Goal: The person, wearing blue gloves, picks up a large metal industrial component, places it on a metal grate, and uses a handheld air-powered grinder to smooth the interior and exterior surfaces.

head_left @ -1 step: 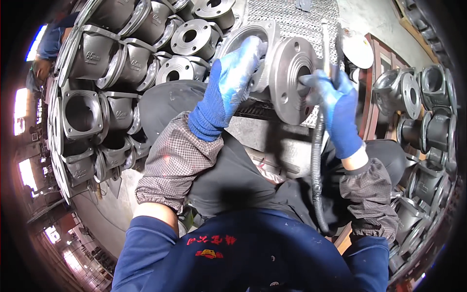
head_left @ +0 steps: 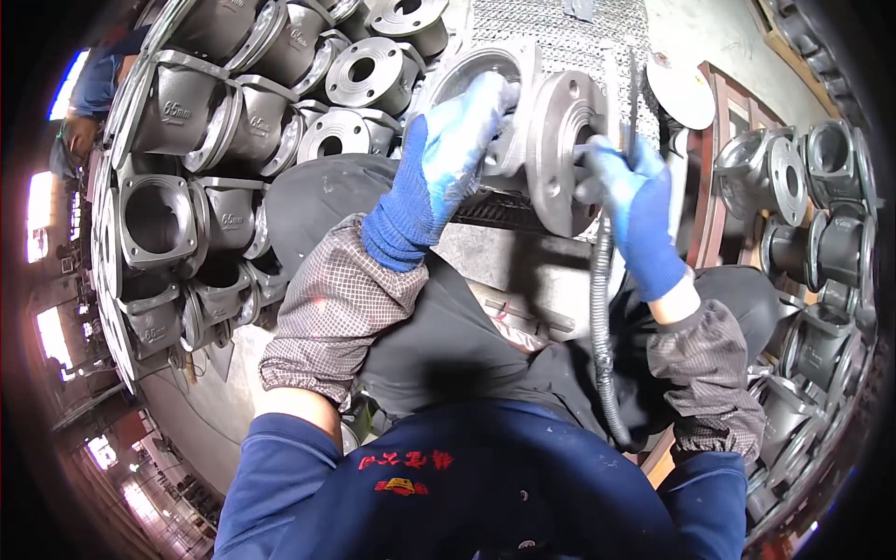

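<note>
A grey cast-metal valve body (head_left: 527,98) with round flanges stands in front of me, its drilled end flange (head_left: 553,154) facing right. My left hand (head_left: 459,131), in a blue coated glove, is closed over the rim of its wide opening. At the flange's right side my right hand (head_left: 635,191), gloved too, is closed around a slim upright tool, blurred by motion. A grey corrugated hose (head_left: 602,327) runs down from below that hand toward my lap. The fingertips of the right hand are close to the flange's bore; whether they touch it is unclear.
Many similar castings (head_left: 229,210) are stacked at my left, and more castings (head_left: 831,252) stand at the far right. Behind the valve body lies a grey textured surface (head_left: 560,28). A white disc (head_left: 681,93) is at its right, beside a reddish-brown frame (head_left: 714,177).
The end flange has turned and now shows more edge-on. My right hand and the hose's upper part have shifted slightly left. My left hand keeps its hold, moving very little.
</note>
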A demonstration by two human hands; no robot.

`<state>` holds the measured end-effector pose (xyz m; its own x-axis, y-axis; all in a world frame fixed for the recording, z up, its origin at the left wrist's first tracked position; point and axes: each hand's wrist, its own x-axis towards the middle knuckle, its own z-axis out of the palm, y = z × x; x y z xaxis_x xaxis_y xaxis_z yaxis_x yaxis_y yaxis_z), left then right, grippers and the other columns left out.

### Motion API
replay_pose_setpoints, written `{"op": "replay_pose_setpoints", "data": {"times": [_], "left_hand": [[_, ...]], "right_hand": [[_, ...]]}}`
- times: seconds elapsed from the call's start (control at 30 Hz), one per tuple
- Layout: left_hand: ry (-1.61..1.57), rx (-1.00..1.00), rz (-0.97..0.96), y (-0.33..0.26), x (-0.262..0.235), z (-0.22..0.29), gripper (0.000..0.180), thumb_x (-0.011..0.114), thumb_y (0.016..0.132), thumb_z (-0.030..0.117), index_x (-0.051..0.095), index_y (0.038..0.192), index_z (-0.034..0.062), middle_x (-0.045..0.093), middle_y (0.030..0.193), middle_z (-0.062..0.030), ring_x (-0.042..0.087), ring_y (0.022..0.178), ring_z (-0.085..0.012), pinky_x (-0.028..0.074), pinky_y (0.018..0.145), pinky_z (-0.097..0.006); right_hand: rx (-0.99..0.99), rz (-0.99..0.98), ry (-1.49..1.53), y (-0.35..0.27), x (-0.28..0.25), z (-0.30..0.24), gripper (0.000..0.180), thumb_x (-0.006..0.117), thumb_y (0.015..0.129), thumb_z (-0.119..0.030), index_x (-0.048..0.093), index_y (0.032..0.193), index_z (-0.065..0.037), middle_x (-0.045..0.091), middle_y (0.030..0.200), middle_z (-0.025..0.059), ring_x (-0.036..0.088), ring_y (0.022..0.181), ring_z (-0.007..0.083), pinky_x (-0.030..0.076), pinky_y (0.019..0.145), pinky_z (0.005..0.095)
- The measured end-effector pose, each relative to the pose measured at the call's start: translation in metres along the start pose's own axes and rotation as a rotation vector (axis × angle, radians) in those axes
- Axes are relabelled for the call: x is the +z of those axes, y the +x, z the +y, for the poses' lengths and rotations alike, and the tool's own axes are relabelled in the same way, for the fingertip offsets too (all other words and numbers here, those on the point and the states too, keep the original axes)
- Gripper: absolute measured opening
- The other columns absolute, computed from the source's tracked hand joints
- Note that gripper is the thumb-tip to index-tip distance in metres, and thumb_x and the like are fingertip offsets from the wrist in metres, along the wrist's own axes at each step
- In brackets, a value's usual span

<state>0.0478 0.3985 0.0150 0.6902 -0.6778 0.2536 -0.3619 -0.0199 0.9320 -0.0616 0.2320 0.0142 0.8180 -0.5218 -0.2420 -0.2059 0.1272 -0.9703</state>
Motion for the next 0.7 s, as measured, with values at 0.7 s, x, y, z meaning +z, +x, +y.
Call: {"op": "replay_pose_setpoints", "data": {"times": [0.7], "left_hand": [[-0.023, -0.327, 0.058, 0.011, 0.028, -0.082, 0.032, 0.041, 0.097, 0.022, 0.053, 0.113, -0.0022, 0.059, 0.102, -0.0094, 0.057, 0.089, -0.0148, 0.047, 0.079, -0.027]], "right_hand": [[0.298, 0.231, -0.052, 0.027, -0.070, 0.074, 0.029, 0.052, 0.089, -0.014, 0.057, 0.108, 0.007, 0.063, 0.088, 0.0101, 0.057, 0.076, 0.0102, 0.046, 0.069, 0.0239]]}}
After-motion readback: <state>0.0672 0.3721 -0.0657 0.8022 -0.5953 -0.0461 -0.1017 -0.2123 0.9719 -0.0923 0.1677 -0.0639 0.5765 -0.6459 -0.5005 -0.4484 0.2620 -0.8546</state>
